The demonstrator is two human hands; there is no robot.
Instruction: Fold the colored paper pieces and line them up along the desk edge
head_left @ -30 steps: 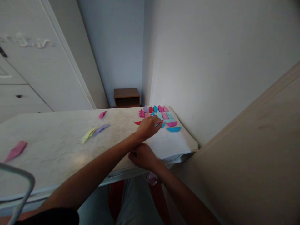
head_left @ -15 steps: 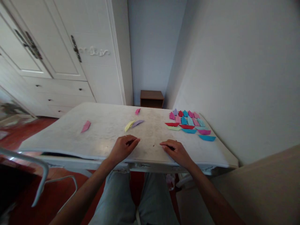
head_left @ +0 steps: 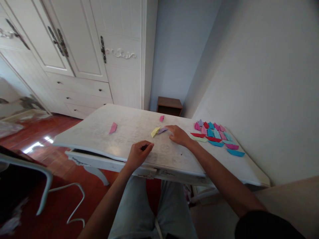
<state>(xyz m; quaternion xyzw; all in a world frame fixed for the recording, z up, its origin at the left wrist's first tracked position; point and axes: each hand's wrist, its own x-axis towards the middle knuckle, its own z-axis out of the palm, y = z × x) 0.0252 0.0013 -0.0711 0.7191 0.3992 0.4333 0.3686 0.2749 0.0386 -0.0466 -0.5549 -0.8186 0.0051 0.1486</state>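
Observation:
My right hand (head_left: 178, 135) reaches over the table, its fingertips at the right end of a purple folded paper boat (head_left: 162, 130). Its index finger is stretched out, apart from the thumb, and the paper still lies flat. A yellow folded paper boat (head_left: 156, 132) touches the purple one on its left. Near the table's front edge, my left hand (head_left: 140, 152) is curled with thumb and fingers together, and nothing shows in it. One pink folded paper (head_left: 113, 128) lies to the left, and a smaller pink folded paper (head_left: 161, 118) lies near the back edge.
Several small folded paper boats (head_left: 210, 132) stand in rows at the right of the white table (head_left: 134, 119). Flat boats, including a blue one (head_left: 235, 152), lie before them. A wall borders the right side; a white wardrobe (head_left: 124, 79) and brown cabinet (head_left: 169, 102) stand behind.
My right hand has moved forward and left from the front of the table to the purple paper boat. My left hand stays near the front edge. The view has turned left.

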